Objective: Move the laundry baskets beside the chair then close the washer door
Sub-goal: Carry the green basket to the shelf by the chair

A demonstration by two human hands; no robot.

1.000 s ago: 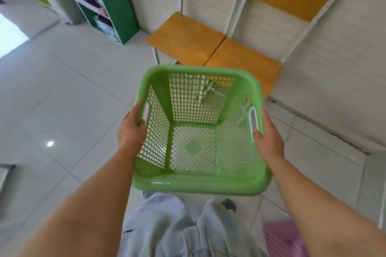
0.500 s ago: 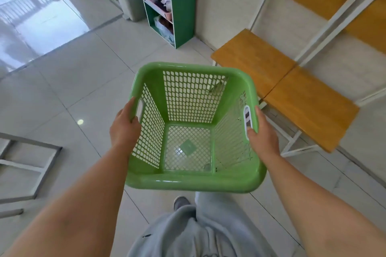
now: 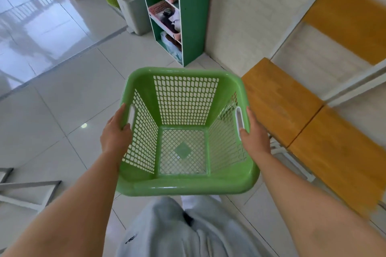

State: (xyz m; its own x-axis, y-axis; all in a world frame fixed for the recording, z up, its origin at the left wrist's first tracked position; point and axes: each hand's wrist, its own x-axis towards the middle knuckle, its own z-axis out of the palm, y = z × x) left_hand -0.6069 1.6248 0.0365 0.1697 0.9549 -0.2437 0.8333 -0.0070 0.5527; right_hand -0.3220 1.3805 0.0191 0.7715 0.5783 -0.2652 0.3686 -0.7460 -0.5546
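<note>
Right now one green laundry basket (image 3: 186, 131) is up off the floor, with nothing in it. Two hands hold it: left hand (image 3: 114, 135) at 9 o'clock, right hand (image 3: 255, 139) at 3 o'clock, each grip wrapped on a side handle. Two wooden chair seats (image 3: 279, 100) sit at 3 o'clock. One green shelf (image 3: 188, 12) at 12 o'clock holds pink trays with maybe clothes.

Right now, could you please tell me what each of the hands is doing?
Left hand: closed on the left handle of the green perforated plastic laundry basket.
Right hand: closed on the same basket's right handle.
</note>
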